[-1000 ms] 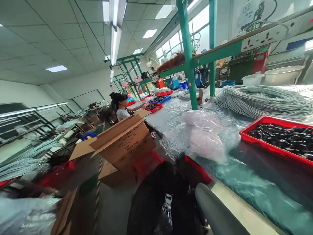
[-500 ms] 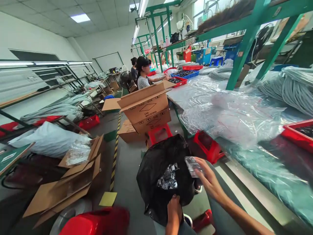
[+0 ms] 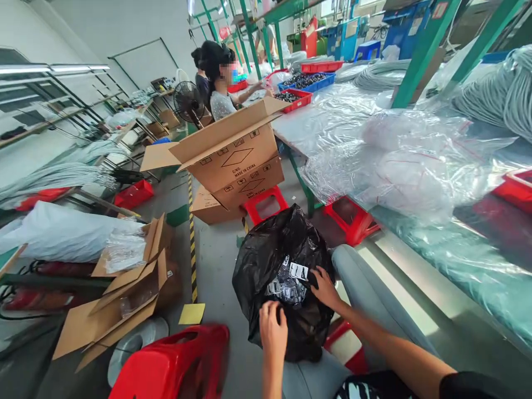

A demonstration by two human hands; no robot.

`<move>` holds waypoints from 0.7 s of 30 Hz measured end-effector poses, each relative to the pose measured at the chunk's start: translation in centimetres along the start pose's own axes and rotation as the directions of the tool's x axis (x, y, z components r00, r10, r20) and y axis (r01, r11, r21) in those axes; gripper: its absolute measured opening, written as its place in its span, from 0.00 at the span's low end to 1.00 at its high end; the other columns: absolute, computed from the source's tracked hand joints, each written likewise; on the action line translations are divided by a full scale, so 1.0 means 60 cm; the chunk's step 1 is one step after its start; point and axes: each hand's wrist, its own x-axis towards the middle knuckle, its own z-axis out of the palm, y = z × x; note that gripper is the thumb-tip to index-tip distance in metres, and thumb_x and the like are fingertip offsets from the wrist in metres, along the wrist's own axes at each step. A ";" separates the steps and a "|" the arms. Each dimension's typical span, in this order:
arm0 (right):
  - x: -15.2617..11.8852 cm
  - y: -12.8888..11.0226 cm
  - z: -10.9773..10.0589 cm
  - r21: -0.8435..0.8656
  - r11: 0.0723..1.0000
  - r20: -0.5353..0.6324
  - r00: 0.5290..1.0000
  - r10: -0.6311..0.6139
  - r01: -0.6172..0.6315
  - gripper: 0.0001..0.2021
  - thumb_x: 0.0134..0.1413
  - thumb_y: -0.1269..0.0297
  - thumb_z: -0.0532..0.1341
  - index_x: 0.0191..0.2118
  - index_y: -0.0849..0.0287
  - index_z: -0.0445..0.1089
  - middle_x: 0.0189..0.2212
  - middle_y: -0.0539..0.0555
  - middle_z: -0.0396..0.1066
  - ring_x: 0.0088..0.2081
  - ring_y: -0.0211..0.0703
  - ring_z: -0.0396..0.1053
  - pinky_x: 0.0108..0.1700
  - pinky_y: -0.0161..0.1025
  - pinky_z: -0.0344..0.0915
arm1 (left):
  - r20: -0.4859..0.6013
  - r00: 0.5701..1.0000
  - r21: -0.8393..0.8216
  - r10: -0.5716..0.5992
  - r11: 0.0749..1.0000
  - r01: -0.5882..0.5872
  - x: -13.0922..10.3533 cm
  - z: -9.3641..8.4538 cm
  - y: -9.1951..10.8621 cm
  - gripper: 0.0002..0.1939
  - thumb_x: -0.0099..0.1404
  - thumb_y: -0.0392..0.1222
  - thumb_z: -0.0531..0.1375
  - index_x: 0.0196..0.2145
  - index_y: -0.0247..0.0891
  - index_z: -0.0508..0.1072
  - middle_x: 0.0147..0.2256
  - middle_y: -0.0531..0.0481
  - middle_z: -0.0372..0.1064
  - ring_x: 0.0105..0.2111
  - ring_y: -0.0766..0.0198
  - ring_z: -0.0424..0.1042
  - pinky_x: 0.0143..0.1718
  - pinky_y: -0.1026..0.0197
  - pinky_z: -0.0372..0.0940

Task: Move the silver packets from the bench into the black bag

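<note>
Fingers (image 3: 277, 317) of your left hand (image 3: 272, 331) clamped on rim of crumpled black plastic bag (image 3: 266, 260). Your right hand (image 3: 325, 288) at bag mouth, fingers pinched on small clear packet (image 3: 298, 271). Bag on floor between your knees, beside red plastic stool (image 3: 174, 363), near long worktop (image 3: 415, 299).

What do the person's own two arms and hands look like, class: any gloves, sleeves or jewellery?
Both the left hand and the right hand are bare, with no gloves, rings or watch in view. The forearms are uncovered; a short black sleeve shows on the right upper arm.
</note>
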 end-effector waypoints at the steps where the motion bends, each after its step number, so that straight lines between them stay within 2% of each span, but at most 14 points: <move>1: 0.015 0.001 -0.006 -0.035 0.999 -0.011 1.000 -0.013 0.012 0.31 0.58 0.73 0.57 0.67 0.69 0.57 0.68 0.64 0.41 0.69 0.50 0.42 0.70 0.38 0.37 | -0.101 0.995 0.046 0.014 0.999 -0.010 0.024 -0.004 -0.006 0.17 0.70 0.42 0.50 0.45 0.33 0.75 0.46 0.41 0.66 0.49 0.54 0.65 0.54 0.51 0.62; 2: 0.032 -0.001 -0.010 -0.065 0.998 -0.005 1.000 -0.027 0.027 0.31 0.59 0.72 0.57 0.68 0.69 0.56 0.68 0.63 0.42 0.69 0.48 0.42 0.70 0.36 0.37 | -0.178 0.984 0.105 0.015 0.994 0.004 0.050 -0.008 -0.009 0.16 0.69 0.40 0.52 0.46 0.32 0.75 0.47 0.40 0.66 0.49 0.54 0.65 0.53 0.51 0.62; 4: 0.066 -0.011 -0.007 -0.107 0.993 0.044 0.998 -0.054 0.058 0.32 0.59 0.71 0.59 0.68 0.67 0.55 0.67 0.61 0.44 0.68 0.48 0.44 0.69 0.36 0.40 | -0.230 0.973 0.237 -0.022 0.968 0.077 0.098 -0.014 -0.005 0.16 0.67 0.38 0.57 0.50 0.30 0.73 0.51 0.39 0.64 0.52 0.52 0.63 0.53 0.51 0.62; 7: 0.109 -0.030 0.013 -0.146 0.989 0.110 0.994 -0.019 0.035 0.36 0.55 0.71 0.63 0.68 0.68 0.54 0.66 0.65 0.48 0.66 0.55 0.50 0.67 0.44 0.49 | -0.142 0.979 0.403 -0.148 0.894 0.194 0.152 -0.014 0.006 0.26 0.63 0.38 0.62 0.58 0.28 0.68 0.57 0.37 0.59 0.58 0.47 0.58 0.56 0.49 0.58; 9: 0.125 -0.039 0.025 -0.167 0.986 0.113 0.993 0.033 -0.014 0.36 0.52 0.72 0.65 0.66 0.73 0.57 0.62 0.70 0.54 0.62 0.63 0.54 0.62 0.51 0.55 | -0.061 0.973 0.463 -0.222 0.857 0.224 0.170 -0.008 0.006 0.27 0.64 0.37 0.62 0.60 0.29 0.66 0.57 0.36 0.60 0.59 0.46 0.58 0.56 0.49 0.57; 11: 0.130 -0.043 0.027 -0.182 0.983 0.098 0.994 0.043 -0.024 0.32 0.50 0.74 0.65 0.62 0.76 0.62 0.56 0.72 0.59 0.58 0.65 0.57 0.59 0.53 0.58 | -0.006 0.963 0.478 -0.270 0.845 0.240 0.178 -0.002 -0.006 0.21 0.67 0.35 0.58 0.57 0.30 0.70 0.52 0.38 0.65 0.54 0.50 0.64 0.52 0.52 0.59; 13: 0.125 -0.044 0.022 -0.187 0.982 0.070 0.998 0.003 0.010 0.29 0.49 0.76 0.64 0.59 0.75 0.65 0.54 0.70 0.60 0.57 0.63 0.58 0.58 0.51 0.59 | 0.001 0.948 0.459 -0.319 0.842 0.283 0.176 0.000 -0.025 0.15 0.69 0.35 0.55 0.50 0.31 0.74 0.46 0.40 0.70 0.47 0.54 0.70 0.46 0.57 0.62; 17: 0.088 -0.045 0.022 -0.174 0.979 -0.028 0.993 -0.114 0.107 0.31 0.55 0.68 0.62 0.64 0.66 0.60 0.60 0.63 0.56 0.61 0.52 0.54 0.64 0.42 0.54 | -0.114 0.894 0.361 -0.433 0.820 0.444 0.163 -0.006 -0.058 0.15 0.70 0.39 0.53 0.46 0.28 0.75 0.42 0.39 0.73 0.40 0.56 0.73 0.38 0.61 0.62; 19: 0.070 -0.043 0.045 -0.165 0.953 0.032 0.967 -0.254 0.256 0.36 0.51 0.62 0.65 0.65 0.65 0.59 0.61 0.63 0.55 0.61 0.52 0.55 0.65 0.41 0.53 | -0.198 0.853 0.307 -0.483 0.796 0.522 0.161 -0.010 -0.067 0.16 0.69 0.42 0.52 0.39 0.27 0.75 0.34 0.38 0.73 0.32 0.55 0.72 0.32 0.60 0.61; 21: 0.066 -0.034 0.072 -0.188 0.907 0.203 0.919 -0.339 0.376 0.42 0.46 0.56 0.69 0.66 0.66 0.58 0.64 0.67 0.51 0.63 0.62 0.54 0.64 0.50 0.55 | -0.298 0.824 0.240 -0.482 0.798 0.553 0.167 -0.012 -0.072 0.18 0.68 0.46 0.49 0.31 0.32 0.72 0.28 0.40 0.70 0.27 0.57 0.68 0.28 0.61 0.59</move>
